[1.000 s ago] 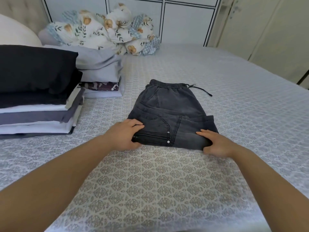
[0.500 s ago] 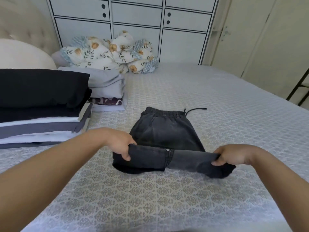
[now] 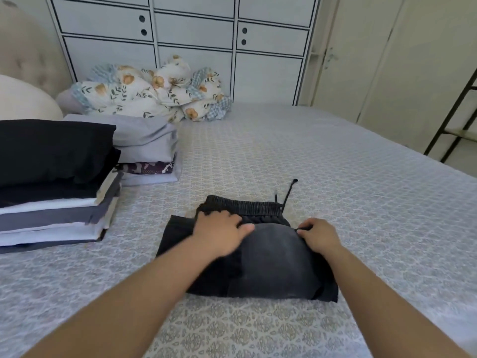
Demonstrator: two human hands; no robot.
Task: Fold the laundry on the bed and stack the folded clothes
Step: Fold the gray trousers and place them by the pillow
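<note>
Dark grey denim shorts lie folded over on the patterned bedspread, the elastic waistband and drawstring showing at the far edge. My left hand grips the folded-over edge on the left, just short of the waistband. My right hand pinches that same edge on the right. The folded layer bulges up between my hands. A tall stack of folded clothes, black on top, stands at the left. Behind it is a shorter folded stack in pale grey.
A crumpled floral blanket lies at the far side of the bed, beside a pale pillow. White cabinets stand behind the bed. A dark metal rack is at the right.
Both hands lifted the near edge of the shorts and carried it forward over the garment to the waistband. The camera view tilted upward.
</note>
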